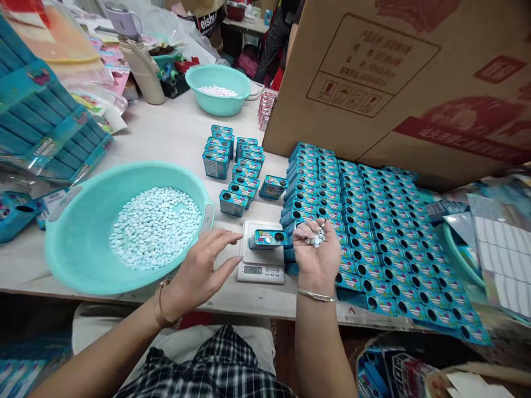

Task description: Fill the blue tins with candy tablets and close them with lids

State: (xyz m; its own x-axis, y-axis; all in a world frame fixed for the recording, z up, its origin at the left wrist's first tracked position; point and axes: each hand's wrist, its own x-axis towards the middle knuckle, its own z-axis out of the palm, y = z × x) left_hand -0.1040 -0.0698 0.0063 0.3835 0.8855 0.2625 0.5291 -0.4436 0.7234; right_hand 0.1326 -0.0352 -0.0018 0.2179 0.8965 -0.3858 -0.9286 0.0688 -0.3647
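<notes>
A small blue box point(269, 239) stands on a white digital scale point(261, 275), with one pale candy lying on its top. Just left of the scale is my left hand point(205, 268), its fingers apart and nothing in them. On the other side, my right hand point(318, 255) is palm up with curled fingers, cupping a small heap of pale candies point(316, 237). To the left, a large turquoise basin point(78, 243) holds a wide layer of pale blue candies point(153, 226).
Rows of blue boxes point(373, 232) cover the table's right side below a large cardboard carton point(373, 72). Loose blue boxes point(244, 171) stand beyond the scale. A smaller turquoise basin point(219, 105) with pinkish candies and a beige bottle point(145, 72) are at the back.
</notes>
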